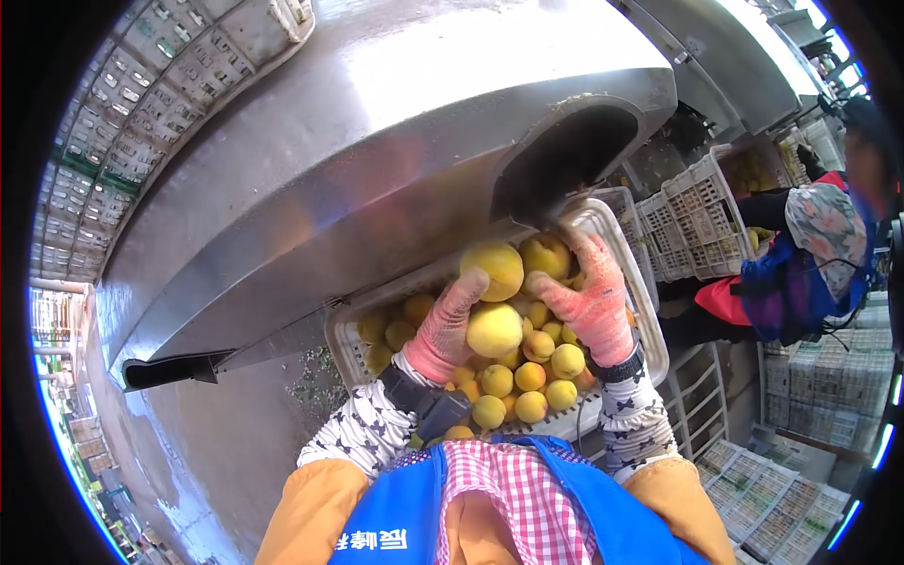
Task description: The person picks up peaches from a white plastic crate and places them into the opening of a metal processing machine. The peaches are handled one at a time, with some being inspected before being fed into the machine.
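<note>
My left hand (448,325), in a pink and white glove, has its fingers around a large yellow peach (492,271) above the crate. Just below that fruit is another pale yellow peach (494,330), close to the same hand. My right hand (595,303), gloved alike, curls its fingers and thumb about a yellow-green peach (545,255) near the chute mouth. Beneath both hands a white plastic crate (650,320) holds several yellow and orange peaches (531,406). My fingertips are partly hidden by the fruit.
A metal machine with a dark chute opening (565,160) overhangs the crate. At the right, a person in a blue vest (777,282) is beside white crates (692,212). Stacked crates (141,104) stand at upper left, and a metal rack (699,395) at lower right.
</note>
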The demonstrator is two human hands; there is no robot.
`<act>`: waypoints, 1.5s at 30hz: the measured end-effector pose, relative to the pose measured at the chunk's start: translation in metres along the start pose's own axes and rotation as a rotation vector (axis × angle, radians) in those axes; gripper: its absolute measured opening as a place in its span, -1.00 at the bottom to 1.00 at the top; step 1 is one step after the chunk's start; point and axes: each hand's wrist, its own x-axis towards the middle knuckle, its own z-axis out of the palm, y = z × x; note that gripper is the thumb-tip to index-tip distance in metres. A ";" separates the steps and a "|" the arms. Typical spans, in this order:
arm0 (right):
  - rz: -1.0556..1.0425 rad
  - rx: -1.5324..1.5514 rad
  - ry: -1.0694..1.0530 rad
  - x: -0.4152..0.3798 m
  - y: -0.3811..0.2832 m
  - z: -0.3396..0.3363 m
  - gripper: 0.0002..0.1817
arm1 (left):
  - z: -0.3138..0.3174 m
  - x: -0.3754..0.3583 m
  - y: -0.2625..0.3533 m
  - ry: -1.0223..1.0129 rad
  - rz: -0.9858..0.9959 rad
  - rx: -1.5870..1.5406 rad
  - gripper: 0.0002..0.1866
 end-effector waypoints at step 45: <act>0.031 -0.488 0.267 0.112 0.022 0.019 -0.16 | -0.091 0.032 -0.056 0.359 0.383 0.609 -0.56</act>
